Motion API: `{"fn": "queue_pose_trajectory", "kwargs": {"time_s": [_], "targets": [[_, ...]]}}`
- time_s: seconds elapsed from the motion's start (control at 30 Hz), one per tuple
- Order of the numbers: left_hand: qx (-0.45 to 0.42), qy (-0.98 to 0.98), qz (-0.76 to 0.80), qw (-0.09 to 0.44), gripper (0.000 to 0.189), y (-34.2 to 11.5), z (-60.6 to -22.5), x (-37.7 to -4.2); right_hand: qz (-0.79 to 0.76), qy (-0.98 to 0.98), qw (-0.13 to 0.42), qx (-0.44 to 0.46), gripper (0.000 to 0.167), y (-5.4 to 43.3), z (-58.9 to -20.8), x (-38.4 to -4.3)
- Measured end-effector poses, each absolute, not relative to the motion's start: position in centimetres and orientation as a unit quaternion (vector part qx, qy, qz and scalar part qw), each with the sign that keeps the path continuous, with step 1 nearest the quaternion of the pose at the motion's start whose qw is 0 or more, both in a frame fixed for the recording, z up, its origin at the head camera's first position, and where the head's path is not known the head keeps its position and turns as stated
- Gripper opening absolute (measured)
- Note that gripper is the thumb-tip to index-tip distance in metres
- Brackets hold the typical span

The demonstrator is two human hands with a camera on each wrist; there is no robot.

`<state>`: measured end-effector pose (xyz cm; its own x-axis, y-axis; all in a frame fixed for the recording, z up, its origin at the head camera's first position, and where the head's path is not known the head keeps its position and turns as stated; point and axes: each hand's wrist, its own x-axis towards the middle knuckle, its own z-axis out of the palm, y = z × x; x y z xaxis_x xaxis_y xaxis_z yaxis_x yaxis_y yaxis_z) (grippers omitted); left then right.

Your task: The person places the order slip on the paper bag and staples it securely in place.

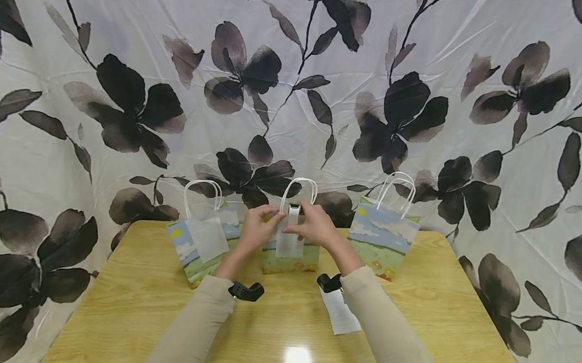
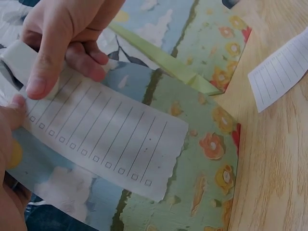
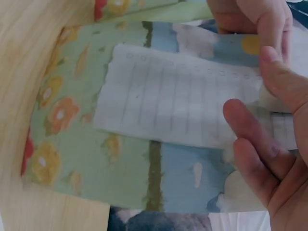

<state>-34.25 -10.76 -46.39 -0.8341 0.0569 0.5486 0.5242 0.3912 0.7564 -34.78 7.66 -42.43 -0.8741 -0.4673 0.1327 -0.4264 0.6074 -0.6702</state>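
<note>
My left hand [image 1: 256, 228] pinches the top edge of the middle paper gift bag [image 1: 292, 266] together with a white lined checklist slip [image 2: 106, 137]. The slip lies against the bag's front, its torn end hanging downward. With my right hand [image 1: 315, 227] I hold a small white stapler [image 2: 21, 60] at the top of the slip, thumb on it. In the right wrist view, two fingers of that hand extend over the slip. The bag has painted sky, grass and flowers, and white handles [image 1: 301, 180]. Fingers partly hide the stapler's mouth.
To the left stands a matching bag [image 1: 180, 247] with a white slip [image 1: 208, 239] on its front. Another matching bag [image 1: 385, 229] stands to the right, no slip visible. A loose lined slip [image 1: 340, 315] lies on the wooden table [image 1: 269, 328]. Behind hangs a floral cloth [image 1: 320, 132].
</note>
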Motion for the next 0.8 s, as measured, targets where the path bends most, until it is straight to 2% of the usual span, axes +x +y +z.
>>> {"fn": "queue_pose_trajectory", "kwargs": {"time_s": [0.13, 0.27, 0.4, 0.47, 0.57, 0.8], "targets": [[-0.176, -0.806, -0.520, 0.220, 0.012, -10.8, -46.3, -34.3, -0.352, 0.899, 0.029, -0.258, 0.066, 7.6, -42.3, -35.0], [-0.177, -0.804, -0.522, 0.224, 0.012, -10.8, -46.2, -34.6, -0.287, 0.921, 0.000, -0.263, 0.076, 7.5, -41.9, -35.4], [-0.179, -0.801, -0.528, 0.221, 0.012, -10.8, -46.1, -34.7, -0.256, 0.928, -0.007, -0.269, 0.063, 7.5, -41.8, -35.6], [-0.181, -0.799, -0.530, 0.221, 0.012, -10.8, -46.0, -34.8, -0.273, 0.921, -0.009, -0.278, 0.051, 7.5, -42.0, -35.7], [-0.181, -0.797, -0.532, 0.219, 0.013, -10.8, -45.9, -34.7, -0.309, 0.904, -0.028, -0.295, 0.042, 7.6, -42.4, -35.6], [-0.163, -0.798, -0.549, 0.189, 0.014, -10.9, -46.3, -34.2, -0.354, 0.882, -0.024, -0.309, 0.047, 7.7, -43.4, -35.2]]}}
